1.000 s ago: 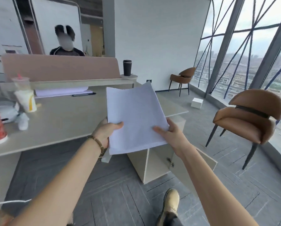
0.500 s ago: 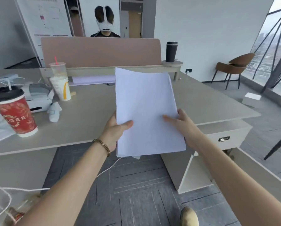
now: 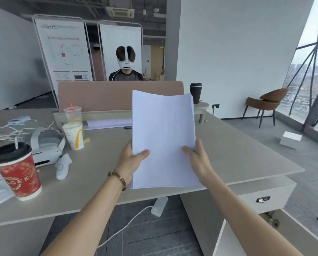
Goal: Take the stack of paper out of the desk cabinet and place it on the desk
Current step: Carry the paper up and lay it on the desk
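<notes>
A stack of white, blank paper (image 3: 163, 139) is held in the air above the worktop (image 3: 228, 150), tilted up so its face shows. Its top edge curls slightly backward and its lower edge hangs over the worktop's near edge. The worktop is pale beige. The cabinet (image 3: 261, 198) sits under the worktop's right end, pale with a small metal handle on its drawer front; its lower door (image 3: 228, 239) stands open toward the viewer.
</notes>
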A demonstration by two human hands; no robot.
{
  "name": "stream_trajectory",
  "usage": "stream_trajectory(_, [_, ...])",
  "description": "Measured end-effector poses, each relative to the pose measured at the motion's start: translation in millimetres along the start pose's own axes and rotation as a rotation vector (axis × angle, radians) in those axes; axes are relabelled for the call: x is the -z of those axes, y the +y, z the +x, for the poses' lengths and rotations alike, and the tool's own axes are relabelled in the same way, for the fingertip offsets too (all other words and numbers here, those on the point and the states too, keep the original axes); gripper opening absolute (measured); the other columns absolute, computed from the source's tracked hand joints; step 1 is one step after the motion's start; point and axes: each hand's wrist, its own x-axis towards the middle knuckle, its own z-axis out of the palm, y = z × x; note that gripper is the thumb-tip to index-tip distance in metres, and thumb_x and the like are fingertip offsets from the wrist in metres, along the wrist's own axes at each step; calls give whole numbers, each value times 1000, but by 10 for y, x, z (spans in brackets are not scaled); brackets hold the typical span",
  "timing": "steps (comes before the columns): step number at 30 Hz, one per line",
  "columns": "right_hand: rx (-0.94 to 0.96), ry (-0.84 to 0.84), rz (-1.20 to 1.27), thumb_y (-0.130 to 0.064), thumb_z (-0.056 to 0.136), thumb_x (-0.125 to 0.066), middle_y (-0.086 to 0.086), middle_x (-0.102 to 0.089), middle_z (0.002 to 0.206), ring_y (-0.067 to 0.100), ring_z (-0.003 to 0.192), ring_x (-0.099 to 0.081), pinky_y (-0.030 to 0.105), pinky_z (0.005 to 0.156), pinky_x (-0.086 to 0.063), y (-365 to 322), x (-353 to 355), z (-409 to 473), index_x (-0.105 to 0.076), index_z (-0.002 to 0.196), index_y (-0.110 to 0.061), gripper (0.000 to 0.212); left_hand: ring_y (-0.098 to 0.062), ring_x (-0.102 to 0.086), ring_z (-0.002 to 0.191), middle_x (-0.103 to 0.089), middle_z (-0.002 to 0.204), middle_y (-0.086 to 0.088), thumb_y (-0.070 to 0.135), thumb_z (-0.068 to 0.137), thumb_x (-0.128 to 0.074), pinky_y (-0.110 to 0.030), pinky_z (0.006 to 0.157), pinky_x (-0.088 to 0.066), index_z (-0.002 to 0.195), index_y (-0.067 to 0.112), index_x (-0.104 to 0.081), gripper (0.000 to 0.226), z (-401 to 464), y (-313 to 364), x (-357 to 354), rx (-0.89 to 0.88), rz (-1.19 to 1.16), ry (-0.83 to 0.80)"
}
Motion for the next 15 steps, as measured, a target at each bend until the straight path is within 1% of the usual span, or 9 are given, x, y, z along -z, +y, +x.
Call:
stream_trajectory(1, [8, -7, -1, -24, 90, -54, 12, -59, 101, 26, 87, -57, 44, 78, -49, -61, 1, 47, -41, 107, -6, 28, -3, -72, 92, -74, 107, 10, -3, 88, -66, -20, 74, -56, 119, 23, -61, 40, 41, 73, -11, -18, 5, 3])
stream_trajectory(2, [14, -15, -3, -22, 90, -53, 14, -59, 104, 26, 88, -56, 44, 80, -49, -128, 2, 94, -42, 109, -6, 26, -2, -72, 91, -74, 107, 11, -3, 88, -66, -20, 75, -55, 117, 25, -62, 40, 81, 143, -20, -39, 8, 5])
stream_trajectory(4, [27, -37, -4, -18, 90, -53, 16, -61, 115, 30, 96, -61, 50, 91, -51, -255, 4, 185, -45, 109, -12, 21, -5, -72, 97, -74, 110, 12, 0, 88, -66, -24, 80, -54, 114, 28, -63, 38, 163, 251, -23, -78, 29, 15])
stream_trajectory(6, [54, -50, -18, -16, 90, -53, 9, -63, 118, 33, 109, -63, 54, 98, -50, -375, 1, 283, -49, 108, -21, 19, -9, -70, 104, -73, 112, 12, 3, 88, -67, -28, 85, -54, 115, 29, -63, 38, 245, 338, -18, -108, 50, 32])
stream_trajectory(8, [87, -61, -32, -14, 93, -51, 3, -64, 116, 31, 113, -62, 52, 98, -51, -475, -14, 389, -47, 111, -20, 20, -9, -68, 110, -71, 118, 12, 5, 89, -67, -31, 92, -53, 124, 29, -60, 43, 331, 404, -17, -142, 71, 35])
stream_trajectory(10, [120, -74, -36, -12, 95, -49, -5, -62, 112, 28, 112, -61, 48, 95, -52, -535, -36, 487, -44, 113, -20, 20, -7, -65, 114, -68, 123, 14, 9, 89, -67, -33, 98, -51, 130, 29, -56, 48, 403, 446, -25, -162, 93, 47])
stream_trajectory(14, [167, -78, -53, -11, 96, -47, -5, -61, 116, 24, 108, -60, 43, 90, -51, -592, -82, 645, -40, 118, -30, 30, -7, -63, 115, -67, 124, 13, 12, 88, -68, -35, 101, -49, 129, 26, -53, 46, 480, 490, -65, -168, 102, 126])
stream_trajectory(15, [173, -68, -58, -10, 95, -47, -6, -62, 115, 24, 107, -60, 42, 88, -51, -589, -86, 687, -41, 118, -30, 31, -7, -64, 114, -68, 123, 12, 12, 88, -68, -35, 101, -49, 129, 26, -54, 45, 496, 482, -80, -165, 102, 138])
